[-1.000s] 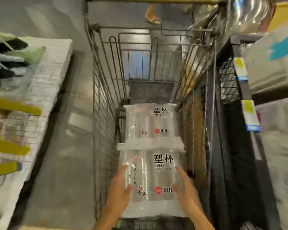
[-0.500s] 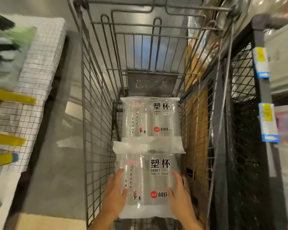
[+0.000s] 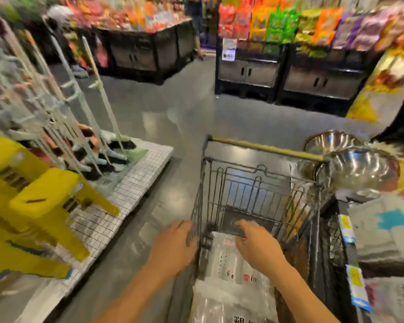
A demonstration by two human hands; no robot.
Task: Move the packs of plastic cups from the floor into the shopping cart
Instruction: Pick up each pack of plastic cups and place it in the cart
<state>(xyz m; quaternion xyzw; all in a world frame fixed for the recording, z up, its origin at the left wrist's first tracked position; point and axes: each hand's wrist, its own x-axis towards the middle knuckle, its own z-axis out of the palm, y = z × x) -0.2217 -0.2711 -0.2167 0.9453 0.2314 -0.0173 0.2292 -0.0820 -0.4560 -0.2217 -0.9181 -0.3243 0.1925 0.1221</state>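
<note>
Grey polished store floor [image 3: 163,108], snack shelves [image 3: 289,26] at the back, whole frame motion-blurred. Wire shopping cart [image 3: 254,183] sits centre-right with its handle bar at the far end. Two packs of plastic cups lie flat in the cart basket: far pack [image 3: 226,259] partly under the right hand, near pack [image 3: 231,304] at the bottom edge, touching it end to end. Left hand [image 3: 173,245] is palm down, forearm reaching in from bottom centre, fingers spread over the cart's left wire side; contact is too blurred to judge, so its grip is unclear. Right hand [image 3: 257,243] hovers palm down above the far pack, fingers loosely curled, nothing held. Steel bowls [image 3: 357,169] sit just right of the cart. Brooms [image 3: 103,108] and yellow plastic stools [image 3: 33,201] stand on the left.
</note>
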